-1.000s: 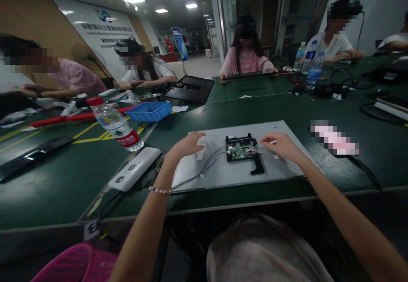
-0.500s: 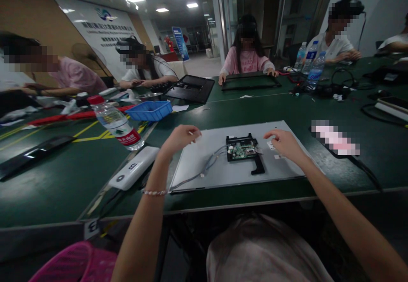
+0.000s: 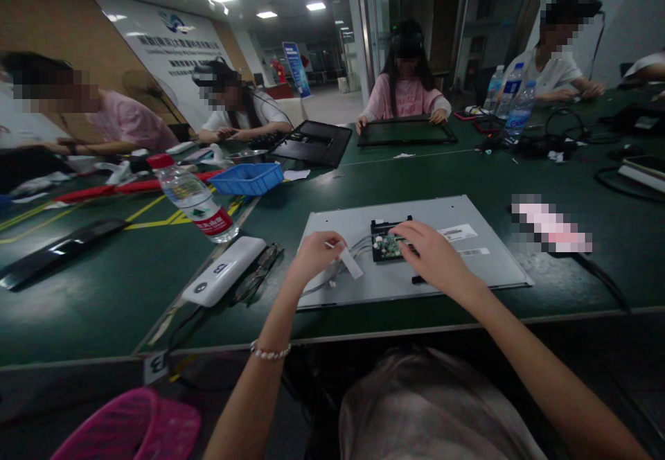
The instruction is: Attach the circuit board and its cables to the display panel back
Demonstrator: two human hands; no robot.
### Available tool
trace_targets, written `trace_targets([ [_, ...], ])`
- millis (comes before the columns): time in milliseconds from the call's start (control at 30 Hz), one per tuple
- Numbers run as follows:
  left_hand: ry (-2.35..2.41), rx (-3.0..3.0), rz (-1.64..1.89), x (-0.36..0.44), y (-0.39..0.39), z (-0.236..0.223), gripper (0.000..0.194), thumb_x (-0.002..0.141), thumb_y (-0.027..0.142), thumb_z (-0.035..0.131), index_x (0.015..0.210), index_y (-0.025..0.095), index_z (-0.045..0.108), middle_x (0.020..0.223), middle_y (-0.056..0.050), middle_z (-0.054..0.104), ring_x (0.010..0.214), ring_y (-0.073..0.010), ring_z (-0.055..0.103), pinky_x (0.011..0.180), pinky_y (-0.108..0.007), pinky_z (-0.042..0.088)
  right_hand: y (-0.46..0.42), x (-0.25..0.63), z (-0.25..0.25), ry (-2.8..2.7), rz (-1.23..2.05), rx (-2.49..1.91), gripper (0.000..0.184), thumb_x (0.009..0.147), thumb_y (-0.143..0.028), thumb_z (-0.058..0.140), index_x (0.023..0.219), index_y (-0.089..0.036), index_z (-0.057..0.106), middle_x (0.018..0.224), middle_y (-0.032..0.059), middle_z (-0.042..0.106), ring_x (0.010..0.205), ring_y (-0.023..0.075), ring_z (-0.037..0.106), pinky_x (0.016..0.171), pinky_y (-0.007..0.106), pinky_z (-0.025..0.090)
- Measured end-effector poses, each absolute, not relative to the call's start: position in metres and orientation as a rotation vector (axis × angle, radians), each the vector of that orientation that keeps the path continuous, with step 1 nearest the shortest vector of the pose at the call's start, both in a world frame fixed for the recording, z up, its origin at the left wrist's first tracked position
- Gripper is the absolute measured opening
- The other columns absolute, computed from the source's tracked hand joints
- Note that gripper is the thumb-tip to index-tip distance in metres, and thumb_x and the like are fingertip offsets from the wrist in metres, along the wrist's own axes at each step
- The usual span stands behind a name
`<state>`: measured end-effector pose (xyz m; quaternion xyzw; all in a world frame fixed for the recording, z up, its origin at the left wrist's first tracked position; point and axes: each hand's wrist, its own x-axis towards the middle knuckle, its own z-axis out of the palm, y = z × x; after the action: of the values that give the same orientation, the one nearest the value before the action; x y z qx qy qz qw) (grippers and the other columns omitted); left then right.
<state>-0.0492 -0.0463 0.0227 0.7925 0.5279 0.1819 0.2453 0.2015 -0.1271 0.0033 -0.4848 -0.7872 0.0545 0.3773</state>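
Note:
My left hand (image 3: 321, 252) is closed in a pinch on a white strip (image 3: 351, 263), perhaps tape or paper, which hangs above the left part of a flat grey display panel (image 3: 467, 217). My right hand (image 3: 429, 249) reaches over a green circuit board (image 3: 387, 244) in a black bracket (image 3: 381, 225). Its fingers are apart, and whether they touch the board I cannot tell. Part of the board and bracket is hidden under that hand. Grey cables (image 3: 361, 244) run left from the board across the panel.
Left of the panel lie glasses (image 3: 257, 273), a white power bank (image 3: 224, 272) and a tilted water bottle (image 3: 192, 200). A blue tray (image 3: 246, 180) is farther back. A phone-like object (image 3: 551, 228) with a cable lies right. Across the table a person holds a black frame (image 3: 408, 143).
My left hand has come right and lower, and the white strip now shows clearly in it. My right hand has moved left, from the panel's right side to over the circuit board.

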Motion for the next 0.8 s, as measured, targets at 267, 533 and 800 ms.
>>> trace_targets([
  [267,1.688,2.328,0.518,-0.051,-0.059,0.017,0.025,0.076,0.024,0.055,0.099,0.018,0.063,0.098,-0.004,0.067,0.072,-0.0169,0.063,0.075,-0.029,0.049,-0.136,0.145,-0.007,-2.327,0.07,-1.012,0.032,0.093,-0.022,0.044,0.121,-0.015,0.058,0.123,0.0126,0.061,0.12,0.0234,0.053,0.104,0.04,0.042],
  [533,1.733,2.584,0.667,-0.031,-0.111,0.009,0.025,0.087,0.014,0.042,0.107,0.017,0.057,0.107,-0.009,0.064,0.101,-0.0241,0.061,0.091,-0.036,0.046,-0.139,0.129,-0.019,-2.411,0.028,-1.02,0.027,0.093,-0.02,0.046,0.114,-0.01,0.061,0.115,0.0148,0.065,0.117,0.0247,0.055,0.1,0.039,0.044],
  [800,1.861,2.492,0.45,-0.026,-0.114,-0.016,0.024,0.092,0.016,0.043,0.114,0.014,0.051,0.1,-0.013,0.068,0.095,-0.0247,0.066,0.082,-0.033,0.049,-0.144,0.127,-0.026,-2.404,0.036,-1.068,0.033,0.092,-0.024,0.048,0.12,-0.009,0.058,0.117,0.0154,0.065,0.116,0.0247,0.056,0.105,0.041,0.039],
])
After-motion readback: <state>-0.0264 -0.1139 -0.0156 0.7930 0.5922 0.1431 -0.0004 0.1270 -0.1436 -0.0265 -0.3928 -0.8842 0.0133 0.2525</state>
